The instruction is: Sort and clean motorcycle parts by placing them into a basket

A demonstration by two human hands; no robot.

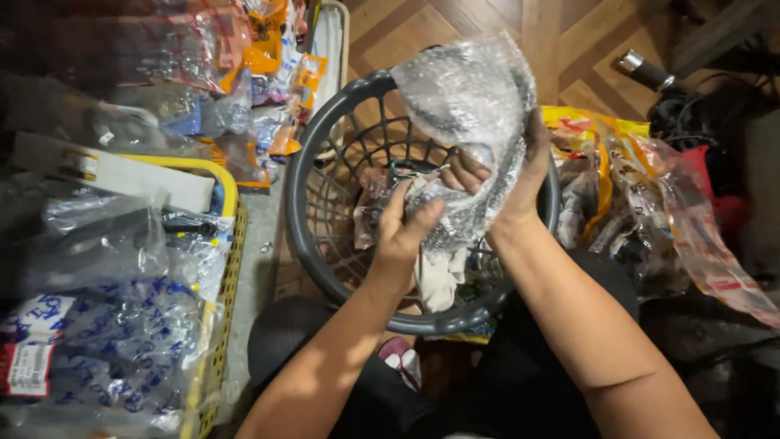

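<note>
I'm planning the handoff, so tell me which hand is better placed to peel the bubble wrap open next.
Left, probably. The right hand is wrapped around the back of the bubble wrap bundle, bearing it above the grey basket. The left hand only pinches the lower edge, so its fingers seem freer to pull.

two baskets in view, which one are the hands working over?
The dark grey round basket in the middle: both the left hand and right hand hold the bubble wrap bundle above it. The yellow-rimmed basket sits off to the left, untouched.
</note>
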